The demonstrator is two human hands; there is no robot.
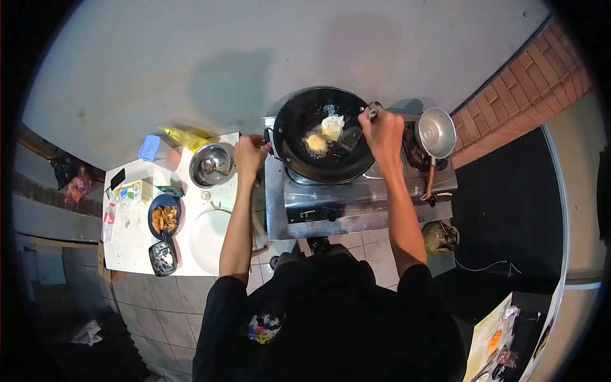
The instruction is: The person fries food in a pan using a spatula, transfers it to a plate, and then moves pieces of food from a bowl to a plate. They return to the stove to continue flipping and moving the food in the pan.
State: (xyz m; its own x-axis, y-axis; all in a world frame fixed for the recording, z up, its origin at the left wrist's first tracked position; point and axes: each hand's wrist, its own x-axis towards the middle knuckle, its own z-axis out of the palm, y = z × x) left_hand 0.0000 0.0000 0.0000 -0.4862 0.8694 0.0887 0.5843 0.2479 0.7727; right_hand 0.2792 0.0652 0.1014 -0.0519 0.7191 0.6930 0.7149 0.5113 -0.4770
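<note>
spatula [350, 137] partly hidden by right grip [384, 132], shirt print [264, 327] blurred

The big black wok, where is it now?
In the head view, the black wok sits on the left side of the stove, between the left hand and the small silver pan.

Even, fairly bright light whitens the table [121, 251] and the far wall [293, 48], where soft shadows [232, 83] fall, one greyish, one pinkish. Glare streaks the stove [305, 197]; the wok [296, 153] looks dark. The near shirt [363, 325] sinks into black. The near left is dim and soft. Black vignetting frames everything; distortion bows the strip [561, 191] at right.
</note>
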